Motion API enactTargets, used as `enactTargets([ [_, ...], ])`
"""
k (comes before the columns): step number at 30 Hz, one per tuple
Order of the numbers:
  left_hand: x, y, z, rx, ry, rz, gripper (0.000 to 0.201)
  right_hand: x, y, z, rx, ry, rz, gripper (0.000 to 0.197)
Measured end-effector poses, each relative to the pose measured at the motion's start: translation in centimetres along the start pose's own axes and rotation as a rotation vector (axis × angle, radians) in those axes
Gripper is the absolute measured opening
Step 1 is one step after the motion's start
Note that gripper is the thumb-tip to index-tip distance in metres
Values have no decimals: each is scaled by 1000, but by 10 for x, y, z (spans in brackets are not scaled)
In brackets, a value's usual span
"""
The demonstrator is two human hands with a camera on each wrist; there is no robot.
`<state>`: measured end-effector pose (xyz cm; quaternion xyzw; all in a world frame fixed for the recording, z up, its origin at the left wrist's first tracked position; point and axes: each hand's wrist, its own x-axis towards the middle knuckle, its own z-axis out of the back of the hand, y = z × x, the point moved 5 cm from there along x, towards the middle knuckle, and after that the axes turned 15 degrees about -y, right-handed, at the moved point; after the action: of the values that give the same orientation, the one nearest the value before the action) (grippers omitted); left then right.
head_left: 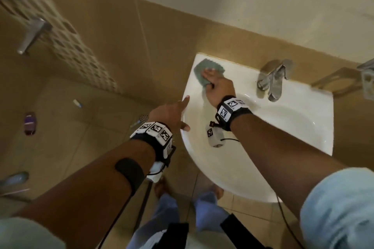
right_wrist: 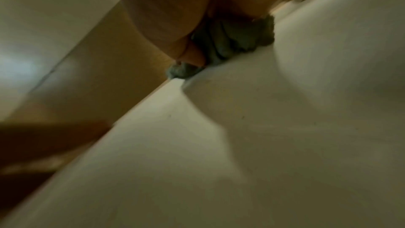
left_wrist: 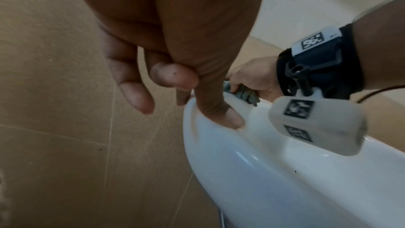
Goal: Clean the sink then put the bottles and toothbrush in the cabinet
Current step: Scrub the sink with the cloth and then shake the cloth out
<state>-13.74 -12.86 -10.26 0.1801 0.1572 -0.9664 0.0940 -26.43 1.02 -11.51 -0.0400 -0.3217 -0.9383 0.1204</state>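
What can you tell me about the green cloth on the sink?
The cloth is grey-green, soft and crumpled, with a zigzag edge. It lies on the flat back left corner of the white sink, left of the tap. The right hand presses on it, fingers over the top. Nothing else touches it.

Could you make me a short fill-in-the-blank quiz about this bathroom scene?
1. The right hand presses a green ___ onto the sink.
2. The left hand rests on the sink's ___.
3. The purple bottle lies on the ___.
4. The tap is made of ___.

Answers: cloth; rim; floor; metal
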Motion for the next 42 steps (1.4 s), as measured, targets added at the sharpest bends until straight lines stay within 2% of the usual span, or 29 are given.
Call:
enactTargets([
  [3, -25, 23, 6, -181, -148, 140, 40, -43, 25, -11, 79, 231, 216, 45],
  [4, -31, 34, 7, -247, -215, 201, 42, -60, 29, -9, 101, 261, 241, 42],
  [6, -44, 49, 8, -330, -300, 288, 53, -100, 27, -6, 150, 298, 196, 38],
  [8, -47, 53, 5, -373, -321, 307, 58, -146, 20, 5, 179, 374, 125, 36],
  [11, -42, 47, 2, -417, -309, 273, 67, -208, -16, 41, 240, 505, 99, 29],
  [12, -39, 42, 1, -427, -308, 261, 66, -222, -32, 60, 237, 553, 51, 28],
  [14, -35, 35, 0, -438, -299, 245, 58, -234, -63, 101, 211, 613, -146, 36],
  [15, -33, 31, -2, -436, -297, 231, 52, -235, -77, 123, 186, 592, -289, 40],
  [17, -29, 26, -5, -425, -294, 222, 40, -227, -105, 164, 147, 399, -534, 41],
  [18, -29, 24, -7, -420, -282, 225, 34, -222, -122, 174, 74, 281, -604, 37],
  [19, -29, 22, -9, -416, -272, 225, 30, -219, -138, 177, -67, 222, -637, 34],
  [20, -29, 21, -12, -413, -262, 225, 29, -217, -150, 170, -242, 252, -636, 35],
  [22, -33, 21, -14, -406, -243, 215, 29, -217, -158, 132, -495, 423, -565, 44],
  [23, -35, 22, -16, -407, -240, 212, 29, -215, -156, 106, -525, 471, -545, 46],
  [25, -43, 27, -17, -403, -248, 219, 30, -199, -127, 60, -454, 466, -522, 45],
  [27, -50, 36, -17, -385, -251, 233, 30, -179, -76, 22, -268, 464, -466, 44],
  [31, -63, 56, -18, -368, -287, 306, 34, -173, -2, -6, -75, 488, -428, 53],
  [34, -72, 57, -21, -371, -298, 347, 36, -207, 7, 19, -52, 425, -235, 55],
  [36, -76, 49, -25, -404, -317, 355, 36, -242, -12, 44, -52, 464, -118, 52],
  [39, -85, 24, -35, -464, -331, 359, 33, -276, -72, 101, -100, 497, 67, 45],
  [42, -98, -16, -50, -538, -333, 382, 34, -274, -153, 177, -139, 422, 225, 39],
])
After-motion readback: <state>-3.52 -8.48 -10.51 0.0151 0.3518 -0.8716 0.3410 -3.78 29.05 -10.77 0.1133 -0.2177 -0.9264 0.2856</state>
